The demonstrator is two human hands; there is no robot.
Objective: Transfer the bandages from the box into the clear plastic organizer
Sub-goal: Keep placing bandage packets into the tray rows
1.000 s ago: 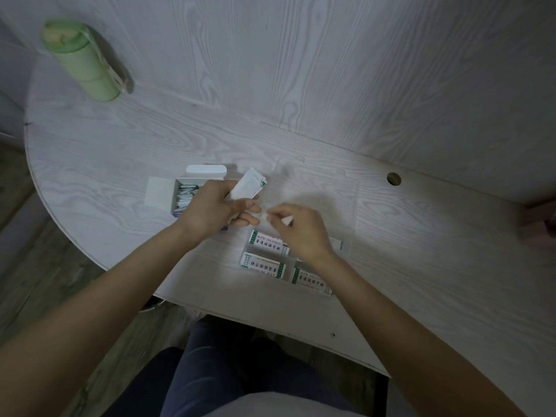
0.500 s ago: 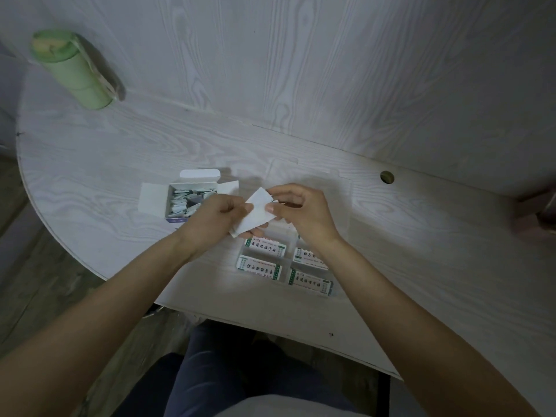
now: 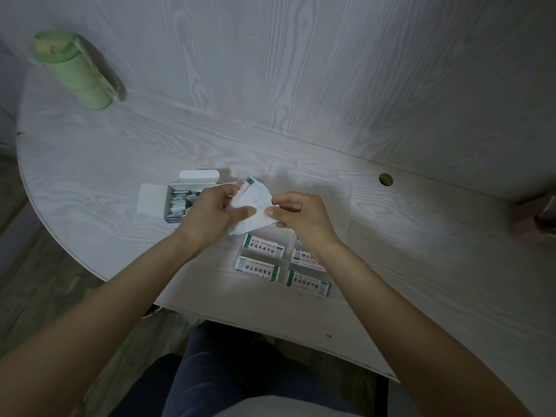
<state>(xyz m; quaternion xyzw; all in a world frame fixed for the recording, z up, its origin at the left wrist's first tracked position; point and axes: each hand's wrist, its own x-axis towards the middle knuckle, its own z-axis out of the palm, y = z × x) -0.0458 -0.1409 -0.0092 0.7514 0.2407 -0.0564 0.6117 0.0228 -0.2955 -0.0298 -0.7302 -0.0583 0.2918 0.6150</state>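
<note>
A small open box with several wrapped bandages inside lies on the table, left of my hands. My left hand and my right hand both pinch a stack of white bandage wrappers held between them, above the table. Just below the hands sits the clear plastic organizer, its lid open toward the wall. Several white and green bandage strips lie in its near compartments. My right wrist hides part of one strip.
A green bottle stands at the table's far left corner. A round cable hole is in the tabletop to the right. The wood-grain wall rises right behind the organizer. The table's curved edge runs close in front of me.
My right hand rose from the organizer and took hold of the wrappers that my left hand held. The wrappers now sit fanned between both hands, slightly right of the box.
</note>
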